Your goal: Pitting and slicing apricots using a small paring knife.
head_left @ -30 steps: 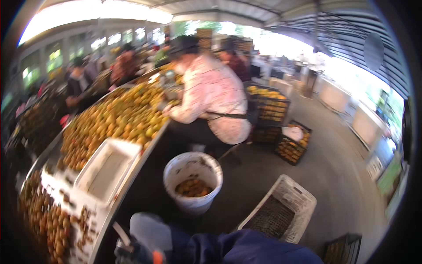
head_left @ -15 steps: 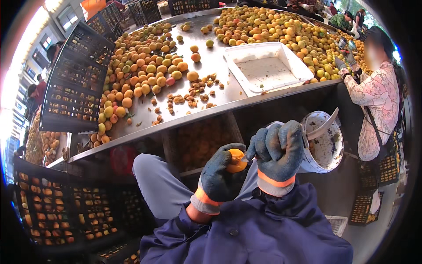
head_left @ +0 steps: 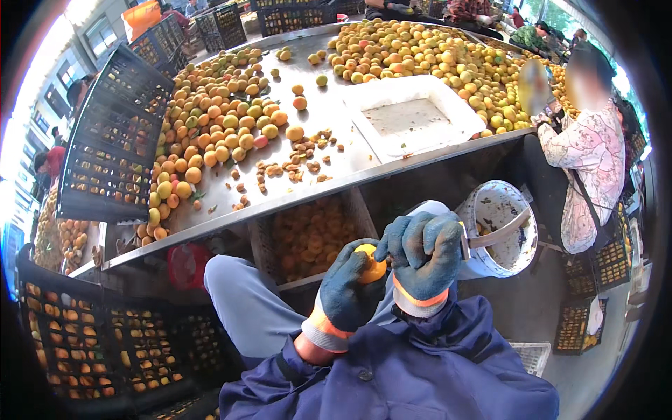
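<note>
My left hand (head_left: 344,292), in a dark blue glove with an orange and grey cuff, is closed round an orange apricot (head_left: 372,264). Beside it, my right hand (head_left: 424,253), gloved likewise, has its fingers curled round a small knife, of which the yellowish handle end (head_left: 463,232) sticks out on the right. Its blade is hidden between the right fingers and the fruit. The fingertips of the right hand touch or nearly touch the apricot. Both hands are above my lap, in front of the metal table (head_left: 329,108).
Whole apricots (head_left: 231,126) and several brown pits (head_left: 301,157) lie on the table, with a white tray (head_left: 420,115) at its edge. Below are a crate of orange fruit pieces (head_left: 311,234) and a white bucket (head_left: 500,259). Black crates (head_left: 112,140) stand left; a co-worker (head_left: 591,154) sits right.
My right hand has turned and closed in on the apricot, and the blade tip that showed at the fruit is now covered. The whole view has shifted slightly.
</note>
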Available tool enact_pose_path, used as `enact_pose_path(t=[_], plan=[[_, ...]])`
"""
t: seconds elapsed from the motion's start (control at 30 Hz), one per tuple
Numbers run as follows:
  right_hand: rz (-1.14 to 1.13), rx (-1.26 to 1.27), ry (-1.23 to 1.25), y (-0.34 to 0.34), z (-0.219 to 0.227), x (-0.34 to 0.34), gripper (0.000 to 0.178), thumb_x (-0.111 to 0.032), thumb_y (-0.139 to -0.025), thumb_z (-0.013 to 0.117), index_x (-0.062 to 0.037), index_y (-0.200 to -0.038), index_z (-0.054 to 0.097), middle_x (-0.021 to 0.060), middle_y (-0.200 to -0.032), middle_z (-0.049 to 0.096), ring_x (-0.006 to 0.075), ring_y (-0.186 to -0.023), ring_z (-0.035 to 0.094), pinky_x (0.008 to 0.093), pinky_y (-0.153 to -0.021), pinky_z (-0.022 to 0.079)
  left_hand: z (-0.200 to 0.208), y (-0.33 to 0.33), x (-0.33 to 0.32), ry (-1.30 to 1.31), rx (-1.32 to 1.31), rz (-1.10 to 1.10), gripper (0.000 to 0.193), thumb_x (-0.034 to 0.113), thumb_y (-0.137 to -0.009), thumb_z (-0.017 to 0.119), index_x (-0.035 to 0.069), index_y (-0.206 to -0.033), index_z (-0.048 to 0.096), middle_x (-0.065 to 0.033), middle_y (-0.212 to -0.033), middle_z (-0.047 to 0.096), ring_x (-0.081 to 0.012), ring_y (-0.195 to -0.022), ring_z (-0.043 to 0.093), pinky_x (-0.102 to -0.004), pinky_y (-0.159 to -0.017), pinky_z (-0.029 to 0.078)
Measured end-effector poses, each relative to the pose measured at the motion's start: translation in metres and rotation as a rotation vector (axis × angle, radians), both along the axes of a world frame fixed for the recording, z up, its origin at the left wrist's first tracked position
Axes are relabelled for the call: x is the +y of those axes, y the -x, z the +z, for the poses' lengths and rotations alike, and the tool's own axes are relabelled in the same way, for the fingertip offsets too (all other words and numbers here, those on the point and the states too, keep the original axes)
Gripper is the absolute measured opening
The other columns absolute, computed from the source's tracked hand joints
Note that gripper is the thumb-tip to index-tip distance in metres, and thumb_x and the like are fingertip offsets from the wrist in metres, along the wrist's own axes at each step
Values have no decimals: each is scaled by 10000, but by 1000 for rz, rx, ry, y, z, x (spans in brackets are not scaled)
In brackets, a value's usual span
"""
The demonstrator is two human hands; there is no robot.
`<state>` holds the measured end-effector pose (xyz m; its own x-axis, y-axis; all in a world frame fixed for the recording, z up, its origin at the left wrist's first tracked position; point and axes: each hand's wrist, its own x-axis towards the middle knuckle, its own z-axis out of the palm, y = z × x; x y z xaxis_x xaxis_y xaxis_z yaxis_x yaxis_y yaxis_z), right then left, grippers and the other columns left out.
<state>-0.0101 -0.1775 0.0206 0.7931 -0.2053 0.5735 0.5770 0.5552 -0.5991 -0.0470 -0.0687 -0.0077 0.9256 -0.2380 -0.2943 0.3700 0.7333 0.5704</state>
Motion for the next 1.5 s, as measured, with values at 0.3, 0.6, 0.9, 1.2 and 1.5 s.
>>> enact_pose_path(t=[0.3, 0.6, 0.9, 1.2, 1.5], plan=[[-1, 113, -102, -6, 6, 9, 407, -372, -984, 439, -141, -664, 342, 5, -498, 304, 148, -421, 336, 308, -390, 365, -8, 5, -7, -401, -367, 91, 268, 115, -882, 569, 35, -1137, 543, -98, -1109, 567, -211, -984, 575, -301, -829, 469], [52, 106, -50, -4, -10, 25, 330, -237, -979, 495, -106, -691, 401, 19, -529, 369, 124, -444, 347, 299, -457, 361, -15, 3, 4, 154, -17, 33, 312, 232, -908, 557, 33, -1147, 540, -99, -1124, 578, -202, -1026, 567, -331, -924, 442], [86, 113, -29, -5, -19, 28, 294, -214, -975, 507, -97, -719, 424, 20, -558, 399, 113, -472, 342, 289, -463, 328, -16, 7, 6, -922, -661, 136, 262, 136, -886, 565, 18, -1120, 550, -80, -1076, 587, -189, -992, 567, -309, -883, 444], [128, 176, -6, 3, -21, 30, 286, -223, -973, 518, -93, -738, 418, 17, -574, 399, 98, -495, 341, 272, -468, 310, -23, 3, 10, -1083, -763, 240, 383, 88, -641, 745, 20, -995, 616, -144, -948, 601, -301, -848, 609, -351, -738, 483], [119, 231, -139, -1, -17, 26, 334, -253, -989, 481, -100, -709, 381, 11, -542, 366, 123, -456, 372, 290, -424, 361, -19, -2, 16, -975, -786, 152, 500, 114, -665, 808, 34, -1099, 574, -94, -1047, 594, -208, -950, 590, -312, -846, 464]])
